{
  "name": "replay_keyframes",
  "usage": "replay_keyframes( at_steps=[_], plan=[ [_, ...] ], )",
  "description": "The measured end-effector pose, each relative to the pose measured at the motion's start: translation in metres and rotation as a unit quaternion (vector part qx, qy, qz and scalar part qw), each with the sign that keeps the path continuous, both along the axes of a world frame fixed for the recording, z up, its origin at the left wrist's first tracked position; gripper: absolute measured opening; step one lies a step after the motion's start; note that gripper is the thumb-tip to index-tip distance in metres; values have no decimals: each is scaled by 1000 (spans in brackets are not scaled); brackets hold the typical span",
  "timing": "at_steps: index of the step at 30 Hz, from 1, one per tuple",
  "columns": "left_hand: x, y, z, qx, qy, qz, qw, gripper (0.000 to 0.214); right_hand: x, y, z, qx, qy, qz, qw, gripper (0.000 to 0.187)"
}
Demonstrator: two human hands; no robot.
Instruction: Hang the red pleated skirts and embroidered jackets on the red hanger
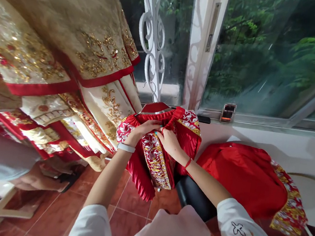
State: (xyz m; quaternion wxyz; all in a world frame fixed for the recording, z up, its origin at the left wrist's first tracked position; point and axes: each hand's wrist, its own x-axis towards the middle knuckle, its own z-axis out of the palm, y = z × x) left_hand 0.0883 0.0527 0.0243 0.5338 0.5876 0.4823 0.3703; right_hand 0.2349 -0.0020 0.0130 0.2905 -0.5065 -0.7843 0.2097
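A red jacket (156, 158) with silver and gold embroidery hangs in front of me, its sleeves pleated. Inside its neck shows a dark hanger (202, 119). My left hand (147, 127), with a pale band at the wrist, lies over the upper front and grips the fabric near the opening. Close beside it, my right hand (170, 143) pinches the jacket's front edge just below the neckline. The fingertips of both hands nearly meet there. What exactly sits between them, such as a fastener, is too small to make out.
Cream and red embroidered gowns (105, 49) hang on the left. A red garment (234, 174) lies at right, near a black seat (196, 196). Behind are a window (257, 61) and white scrollwork (153, 36). At lower left, a person's leg (42, 174) shows near a white stool (5, 194) with phones.
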Motion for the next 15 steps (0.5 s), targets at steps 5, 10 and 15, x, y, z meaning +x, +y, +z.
replay_keyframes(
  at_steps=[5, 10, 15],
  plan=[
    [5, -13, 21, -62, -164, 70, 982, 17, 0, -4, -31, 39, 123, 0, 992, 24],
    [-36, -61, 67, 94, -431, 147, 885, 5, 6, 0, -75, 39, 356, 33, 933, 19],
    [-83, -137, 95, 285, -394, 216, 847, 13, 22, 16, -87, 20, 398, 50, 916, 24]
  ],
)
